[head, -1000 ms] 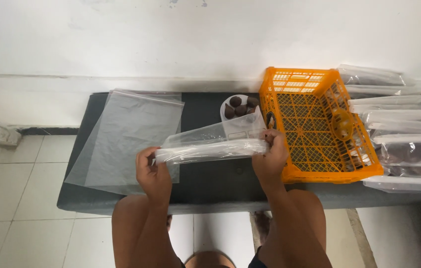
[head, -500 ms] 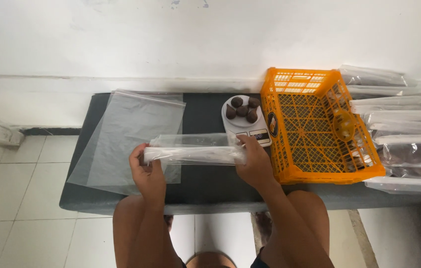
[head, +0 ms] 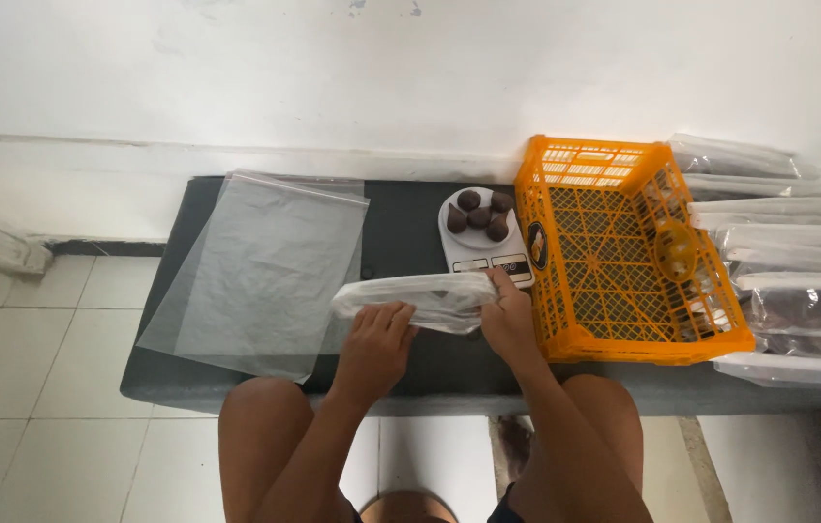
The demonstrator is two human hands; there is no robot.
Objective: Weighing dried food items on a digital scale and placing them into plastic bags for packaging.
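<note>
Hands, our left [head: 376,334] and right [head: 507,320], grip a rolled clear bag [head: 415,298] mid-frame; dark fruits [head: 480,213] sit unbagged on the scale [head: 485,254].

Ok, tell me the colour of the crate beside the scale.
Orange, a slatted plastic crate; the head view shows it clearly.

Flat bags [head: 260,271] left on bench [head: 410,213], scale [head: 484,237] centre, crate [head: 623,257] right, filled bags [head: 788,261] beyond.
</note>
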